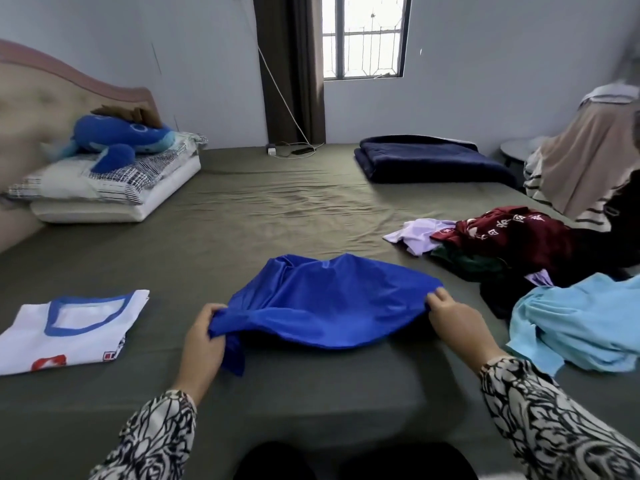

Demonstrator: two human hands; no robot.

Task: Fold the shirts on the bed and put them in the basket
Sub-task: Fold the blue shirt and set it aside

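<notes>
Royal-blue shirt (329,303): it lies across the olive bed sheet (277,209) straight in front of you, its long axis running left to right between your two hands, still bunched and puffed up in the middle.
Left hand (202,336): your fingers are curled round the shirt's left end, with a tail of fabric hanging down beside your palm.
Right hand (450,315): thumb and fingertips pinch the right edge of the same shirt; only a small fold of cloth is in the grip.
Key relation: the shirt spans from one hand to the other, so both hands are at its ends and neither is nearer; the far edge lies away from you toward the window.
Next move, as a judgement: you likely need to pull the ends apart and lay the cloth flat before any fold holds.
Folded white shirt with blue collar (74,327): it sits flat on the sheet well to your left.
Unfolded pile: the light-blue shirt (581,327) and the dark red garment (512,233) lie to your right, near your right hand.
Basket: you cannot see it from here.
</notes>
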